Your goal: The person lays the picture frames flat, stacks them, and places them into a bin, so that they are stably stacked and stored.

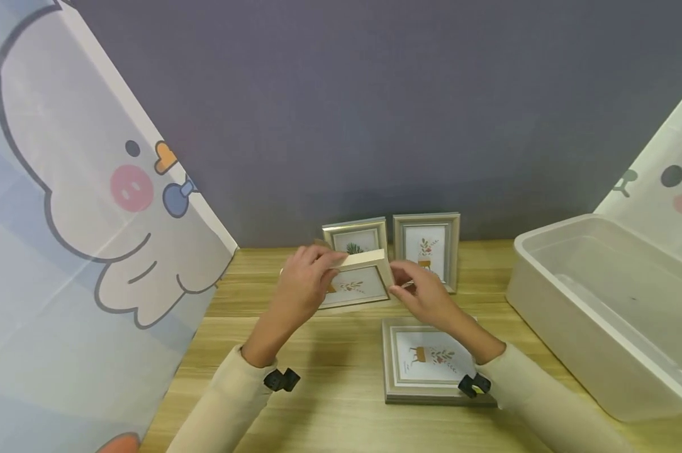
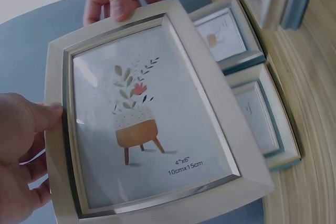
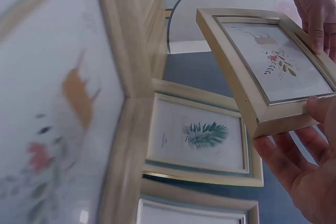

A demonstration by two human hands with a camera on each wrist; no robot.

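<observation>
A light-coloured picture frame (image 1: 359, 286) with a potted flower print is held up off the table between both hands. My left hand (image 1: 306, 277) grips its long upper side, thumb on the front and fingers behind, as the left wrist view shows. On the short right side, my right hand (image 1: 423, 292) pinches the border between thumb and fingers. Behind it stand a gold-edged frame (image 3: 199, 135) with a green leaf print and a grey-beige frame (image 1: 455, 251) with a flower print. Below my right forearm lies another frame (image 1: 389, 362), flat on a stack.
A large pale plastic bin (image 1: 567, 314) stands on the right of the wood-grain table (image 1: 329, 402). A dark grey wall (image 1: 375, 113) rises behind the frames. Cartoon-printed panels (image 1: 46, 264) flank the left and right sides.
</observation>
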